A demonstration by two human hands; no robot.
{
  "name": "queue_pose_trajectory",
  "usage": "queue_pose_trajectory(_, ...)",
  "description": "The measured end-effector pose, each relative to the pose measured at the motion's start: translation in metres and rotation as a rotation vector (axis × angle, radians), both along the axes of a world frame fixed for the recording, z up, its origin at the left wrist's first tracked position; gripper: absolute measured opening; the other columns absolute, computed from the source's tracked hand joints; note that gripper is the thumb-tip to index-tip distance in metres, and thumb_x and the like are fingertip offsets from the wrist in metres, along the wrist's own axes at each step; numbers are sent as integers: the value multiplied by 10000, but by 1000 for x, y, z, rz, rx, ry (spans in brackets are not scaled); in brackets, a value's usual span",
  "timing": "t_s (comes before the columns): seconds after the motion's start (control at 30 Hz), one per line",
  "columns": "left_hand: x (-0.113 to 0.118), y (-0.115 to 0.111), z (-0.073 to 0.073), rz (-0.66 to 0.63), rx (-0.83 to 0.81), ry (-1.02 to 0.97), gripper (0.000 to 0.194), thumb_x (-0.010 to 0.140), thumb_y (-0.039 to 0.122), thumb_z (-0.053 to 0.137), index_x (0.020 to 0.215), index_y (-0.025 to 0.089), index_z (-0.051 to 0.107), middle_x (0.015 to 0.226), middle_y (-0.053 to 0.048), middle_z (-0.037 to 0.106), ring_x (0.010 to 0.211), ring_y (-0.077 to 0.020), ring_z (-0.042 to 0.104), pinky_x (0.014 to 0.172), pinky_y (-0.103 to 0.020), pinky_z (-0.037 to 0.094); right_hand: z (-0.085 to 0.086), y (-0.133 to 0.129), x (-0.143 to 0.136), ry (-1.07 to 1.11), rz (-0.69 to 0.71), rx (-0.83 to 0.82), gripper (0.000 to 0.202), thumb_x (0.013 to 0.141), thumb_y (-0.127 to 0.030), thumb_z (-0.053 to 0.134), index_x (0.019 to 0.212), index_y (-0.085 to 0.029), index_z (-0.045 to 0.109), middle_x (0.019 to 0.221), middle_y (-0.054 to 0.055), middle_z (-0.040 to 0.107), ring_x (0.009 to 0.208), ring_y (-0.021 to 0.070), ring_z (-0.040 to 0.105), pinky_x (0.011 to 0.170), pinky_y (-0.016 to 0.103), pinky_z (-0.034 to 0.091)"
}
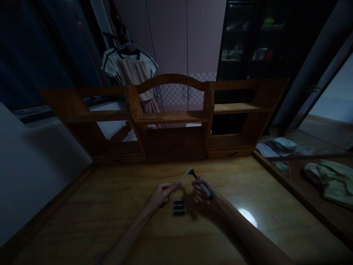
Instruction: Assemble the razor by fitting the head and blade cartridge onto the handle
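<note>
My left hand (164, 193) pinches a thin white stick (184, 176), which slants up to the right. My right hand (205, 191) is wrapped round the grey handle of what looks like a razor (204, 188), with a black neck and head. The stick's far tip meets the razor's head, or lies just beside it; I cannot tell which. Below and between my hands, a small clear pack (179, 208) with three black pieces in a column lies flat on the wooden desk (132, 224).
A wooden shelf unit (172, 117) spans the back of the desk. A white wall (33, 169) borders the left side. Beyond the right edge lie papers (275, 147) and a pale green cloth (338, 182). Clothes (132, 70) hang behind the shelves, before pink cabinets (171, 40).
</note>
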State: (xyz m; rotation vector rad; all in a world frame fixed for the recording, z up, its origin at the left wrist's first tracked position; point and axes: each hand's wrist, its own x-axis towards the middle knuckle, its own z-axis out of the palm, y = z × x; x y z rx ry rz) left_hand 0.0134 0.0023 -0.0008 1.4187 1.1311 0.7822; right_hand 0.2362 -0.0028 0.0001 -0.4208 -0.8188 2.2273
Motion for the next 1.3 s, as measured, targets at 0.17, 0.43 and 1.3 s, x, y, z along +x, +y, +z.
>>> queue_pose_trajectory(0.17,0,-2,1,-10,-2,-18,613,777,597,495,1115,106,640,493,68,332,362,-35,248,362,-176,126,13,-2,6,45,7,-11,394,831,-314,457,488,-207,296,332,-93,300,278,57,249,514,248,446)
queue_pose_trajectory(0.43,-3,-2,-2,-17,-17,-25,642,777,593,496,1156,89,616,491,73,335,354,-33,238,360,-179,120,-1,1,-2,103,101,28,403,852,-312,374,465,-209,331,314,-77,315,246,73,285,532,263,460)
queue_pose_trajectory(1.3,2,0,2,-26,22,17,646,756,610,509,1124,94,637,483,75,333,361,-37,239,363,-185,136,2,1,2,-57,112,52,332,778,-355,411,493,-188,438,362,-41,392,288,93,357,408,247,407)
